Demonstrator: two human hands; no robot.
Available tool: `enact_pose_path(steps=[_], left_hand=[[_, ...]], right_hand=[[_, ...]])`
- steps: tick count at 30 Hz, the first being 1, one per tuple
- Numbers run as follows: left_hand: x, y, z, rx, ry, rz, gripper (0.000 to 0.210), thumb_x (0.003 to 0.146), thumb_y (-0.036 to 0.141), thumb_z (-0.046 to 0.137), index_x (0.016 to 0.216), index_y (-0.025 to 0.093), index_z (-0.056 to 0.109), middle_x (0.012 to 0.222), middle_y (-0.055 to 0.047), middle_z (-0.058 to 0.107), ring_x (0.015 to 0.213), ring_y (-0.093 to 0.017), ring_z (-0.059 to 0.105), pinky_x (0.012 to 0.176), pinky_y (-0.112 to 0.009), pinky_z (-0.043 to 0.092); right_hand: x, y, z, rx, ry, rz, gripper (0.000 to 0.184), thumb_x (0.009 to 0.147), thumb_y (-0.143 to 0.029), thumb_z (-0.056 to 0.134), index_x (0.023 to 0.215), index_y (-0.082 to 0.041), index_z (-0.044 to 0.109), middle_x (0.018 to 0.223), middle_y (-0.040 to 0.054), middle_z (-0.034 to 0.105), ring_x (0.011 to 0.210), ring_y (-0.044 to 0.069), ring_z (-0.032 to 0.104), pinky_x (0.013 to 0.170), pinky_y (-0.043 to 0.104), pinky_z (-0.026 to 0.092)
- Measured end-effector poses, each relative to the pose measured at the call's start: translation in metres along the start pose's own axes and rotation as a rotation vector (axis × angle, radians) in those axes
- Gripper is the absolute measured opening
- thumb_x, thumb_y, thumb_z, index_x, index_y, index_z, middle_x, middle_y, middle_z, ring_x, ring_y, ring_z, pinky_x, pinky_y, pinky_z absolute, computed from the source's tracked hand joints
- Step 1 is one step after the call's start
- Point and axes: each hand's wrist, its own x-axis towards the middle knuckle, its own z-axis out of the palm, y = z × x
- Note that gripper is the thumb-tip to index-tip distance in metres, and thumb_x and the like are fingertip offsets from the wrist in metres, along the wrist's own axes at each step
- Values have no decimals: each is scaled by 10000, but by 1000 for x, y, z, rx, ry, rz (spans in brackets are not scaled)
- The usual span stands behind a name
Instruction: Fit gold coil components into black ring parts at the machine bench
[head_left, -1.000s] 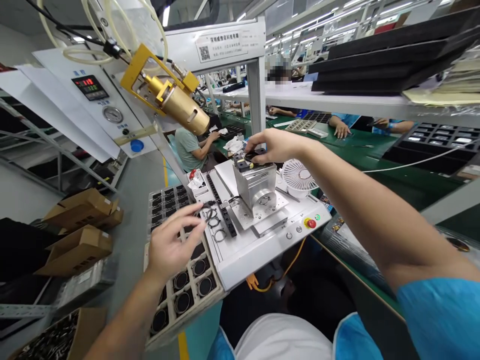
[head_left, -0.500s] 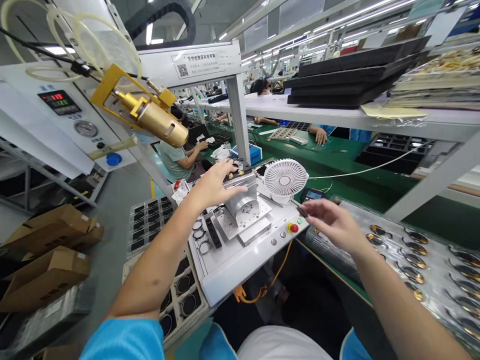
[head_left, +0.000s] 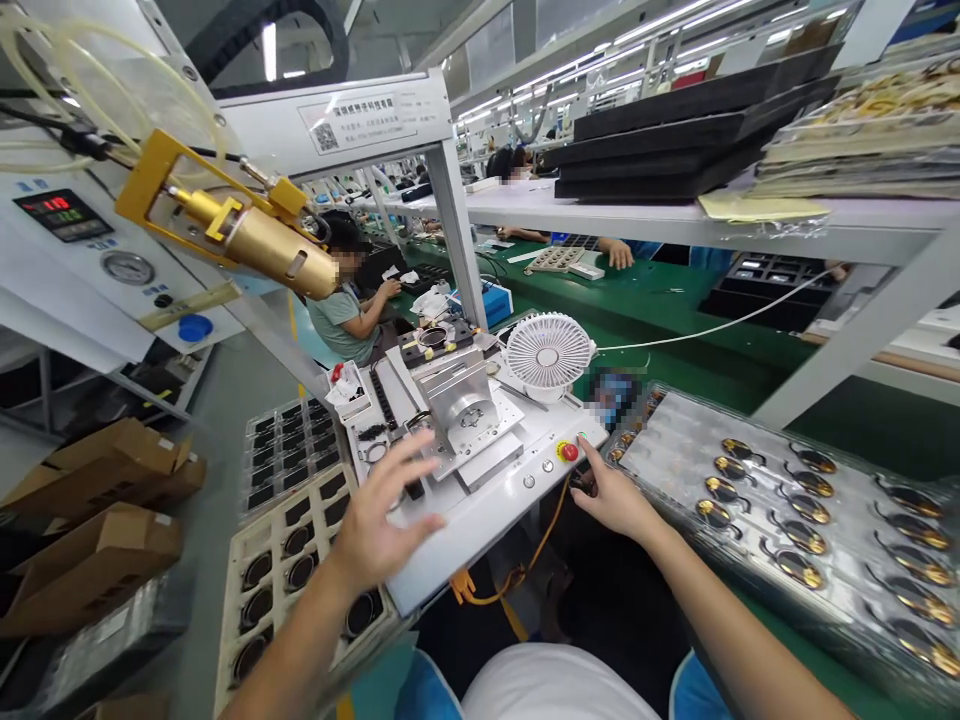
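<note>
My left hand (head_left: 386, 512) is open, fingers spread, over the front left of the white machine base (head_left: 442, 560), with nothing in it. My right hand (head_left: 616, 494) reaches to the front right corner of the base. Its index finger is stretched out onto the green-ringed button (head_left: 583, 437), beside the red knob (head_left: 569, 452); I see nothing held in it. Between and beyond my hands stands a silver metal fixture block (head_left: 466, 395) on its plate. Behind it lies a dark holder (head_left: 435, 340) with a round ring. A thin dark tool (head_left: 523, 396) lies near the fan.
A white fan (head_left: 548, 354) stands at the base's back right. The brass cylinder (head_left: 281, 250) hangs at upper left. Trays of round parts (head_left: 300, 572) lie at left; a clear tray with tinted round lenses (head_left: 814, 510) at right. Co-workers sit beyond, one person (head_left: 349, 315) near the post.
My left hand has drawn back from the dark holder toward the front left. My right hand has moved down and in from beside the fan to the button. The view has shifted slightly.
</note>
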Motion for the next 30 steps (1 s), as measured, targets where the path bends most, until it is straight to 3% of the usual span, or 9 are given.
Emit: enact_pose_path(steps=[4,8,11,13,17,20,22,26,30], left_hand=[[-79,-11,55,-308,33,-311,358,807,429,798,1145,313,773,1325,-118,716,1269,-352,652,1134,-540,487],[-113,-13,112,-554,-42,-580,348,800,388,817,1132,290,783,1270,-129,742,1238,-328,677,1131,-452,502],[-114,-7,142,-772,-138,-705,413,841,421,786,1231,293,735,1276,-131,740,1226,-303,690,1118,-439,513],[-108,-4,158,-921,-142,-756,489,847,451,781,1299,292,684,1295,-142,729,1217,-304,697,1104,-461,522],[-94,2,184,-1141,-96,-794,590,755,489,858,1283,290,685,1279,-147,732,1192,-317,708,1065,-471,545],[-88,6,196,-1234,-113,-811,578,648,501,926,1148,265,757,1183,-142,763,1124,-334,732,1008,-483,576],[-86,7,199,-1270,-130,-824,565,614,471,952,1107,258,777,1126,-136,778,1060,-332,752,968,-494,593],[-87,5,199,-1237,-81,-826,487,637,331,957,1090,269,788,1146,-114,781,1017,-287,766,961,-456,596],[-95,-1,193,-1215,-31,-872,461,642,343,951,1069,278,790,1145,-96,778,1014,-281,772,963,-441,596]], right_hand=[[4,-1,8,-27,54,-8,888,911,-304,594,1639,-101,128,989,109,727,838,281,697,799,379,501],[6,-4,-5,-18,48,9,845,871,-257,644,1608,-129,251,935,82,735,840,261,707,774,334,498],[-11,-10,-18,110,28,-26,690,836,-273,722,1478,-169,493,915,65,742,785,221,696,752,310,508],[-33,-17,-15,356,-19,-115,674,793,-347,813,1401,-185,571,960,62,755,790,204,698,753,308,530],[-75,-35,23,753,4,-294,845,618,-544,947,1328,-214,631,1024,69,758,923,231,708,806,338,570],[-93,-42,52,812,133,-282,855,582,-624,938,1283,-220,662,981,66,729,834,215,690,718,327,587],[-97,-41,54,766,175,-299,817,606,-654,914,1253,-214,680,974,69,710,814,206,674,720,333,588],[-81,-18,1,343,163,-410,698,691,-559,914,1246,-200,692,1122,115,715,1052,268,654,947,409,549],[-46,39,-97,-113,488,12,222,899,-382,754,943,-169,710,913,94,717,883,224,674,874,377,557]])
